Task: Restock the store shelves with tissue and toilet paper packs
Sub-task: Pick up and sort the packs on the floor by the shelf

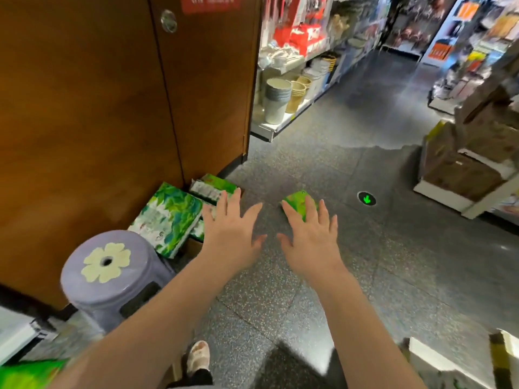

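Observation:
Both of my arms reach forward over the grey floor. My left hand (229, 230) is spread flat with straight fingers and holds nothing; it hovers just right of a stack of green-and-white tissue packs (168, 217) leaning against the brown door. My right hand (310, 234) is also spread flat and empty. Beyond its fingertips a small green tissue pack (298, 202) lies alone on the floor, partly hidden by my fingers. Another pack (213, 188) lies behind the stack. A green pack edge (25, 373) shows at the bottom left.
A purple plastic stool (108, 276) with a flower top stands at the lower left. The brown wooden door (98, 94) fills the left. Shelves with cups and goods (292, 88) line the aisle beyond. A low shelf (463, 175) stands right. A green arrow marker (366, 198) is on the floor.

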